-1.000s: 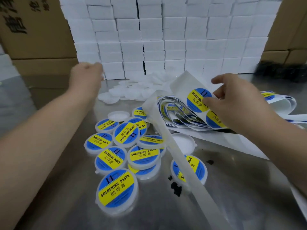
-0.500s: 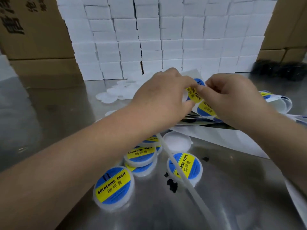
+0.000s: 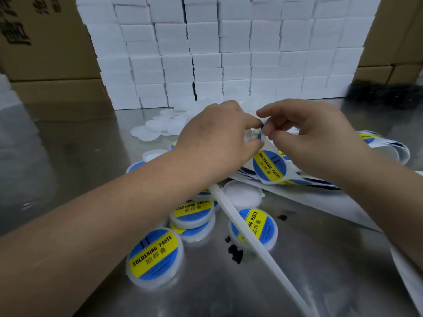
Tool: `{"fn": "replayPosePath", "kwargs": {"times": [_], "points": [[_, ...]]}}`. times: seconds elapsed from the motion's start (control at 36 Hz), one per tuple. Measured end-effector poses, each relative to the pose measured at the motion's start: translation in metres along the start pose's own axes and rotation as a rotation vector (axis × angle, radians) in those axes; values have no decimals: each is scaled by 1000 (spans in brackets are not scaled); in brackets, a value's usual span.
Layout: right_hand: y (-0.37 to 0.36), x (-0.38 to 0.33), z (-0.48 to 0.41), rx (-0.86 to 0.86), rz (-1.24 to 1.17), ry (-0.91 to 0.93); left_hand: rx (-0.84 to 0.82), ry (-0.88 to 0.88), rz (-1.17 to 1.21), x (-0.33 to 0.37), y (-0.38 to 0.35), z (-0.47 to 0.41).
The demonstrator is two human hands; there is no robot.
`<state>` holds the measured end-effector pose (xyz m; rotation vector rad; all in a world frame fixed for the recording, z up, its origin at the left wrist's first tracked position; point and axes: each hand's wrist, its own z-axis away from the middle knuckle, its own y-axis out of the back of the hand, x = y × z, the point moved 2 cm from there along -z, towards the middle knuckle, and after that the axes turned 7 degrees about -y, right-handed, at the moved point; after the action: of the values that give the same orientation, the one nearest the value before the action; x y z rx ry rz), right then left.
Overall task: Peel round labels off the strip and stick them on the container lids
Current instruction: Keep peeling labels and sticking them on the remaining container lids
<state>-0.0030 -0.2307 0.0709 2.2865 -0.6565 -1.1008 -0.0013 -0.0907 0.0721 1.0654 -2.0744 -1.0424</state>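
My left hand (image 3: pixel 219 138) and my right hand (image 3: pixel 315 138) meet fingertip to fingertip above the table. The right hand pinches the top of the white label strip (image 3: pixel 295 181), where a blue label edge shows at its fingertips. One round blue-and-yellow "SOLDERING PASTE" label (image 3: pixel 270 167) sits on the strip just below. Curled left fingers hold a translucent blank lid (image 3: pixel 248 133), mostly hidden. Several labelled lids lie below my left arm, one at the front (image 3: pixel 155 255), one under the bare backing strip (image 3: pixel 254 225). An unlabelled white lid (image 3: pixel 242 195) lies between them.
A heap of blank lids (image 3: pixel 155 129) lies behind my hands on the steel table (image 3: pixel 68 156). The bare backing strip (image 3: pixel 263 255) runs diagonally to the front edge. Stacked white boxes (image 3: pixel 229 53) and cardboard cartons (image 3: pixel 45 53) wall off the back. Black crumbs (image 3: pixel 235 250) dot the table.
My left hand went from the blank lid heap at the back left to the strip and now meets my right hand there. The strip's top label has slipped behind the fingers.
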Motion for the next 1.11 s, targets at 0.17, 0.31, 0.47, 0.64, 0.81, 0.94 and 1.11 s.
{"fn": "replayPosePath", "kwargs": {"times": [0.17, 0.31, 0.47, 0.64, 0.81, 0.94, 1.11], "points": [[-1, 5, -3, -31, 13, -67, -10, 35, -22, -4, -3, -1], [-2, 3, -1, -84, 45, -59, -11, 43, -7, -7, -3, 0], [-6, 10, -2, -187, 163, -44, -30, 32, -1, -6, -4, 1], [-6, 11, -2, -83, 142, -2, -68, 14, 30, -8, -5, 1], [-5, 9, -2, -49, 101, 27, -74, 12, 21, -6, -5, 1], [-6, 7, -1, -74, 118, 46, -48, 4, 35, -4, -3, 2], [-4, 4, -2, -85, 118, 71, -50, 41, 77, -9, 1, -2]]}}
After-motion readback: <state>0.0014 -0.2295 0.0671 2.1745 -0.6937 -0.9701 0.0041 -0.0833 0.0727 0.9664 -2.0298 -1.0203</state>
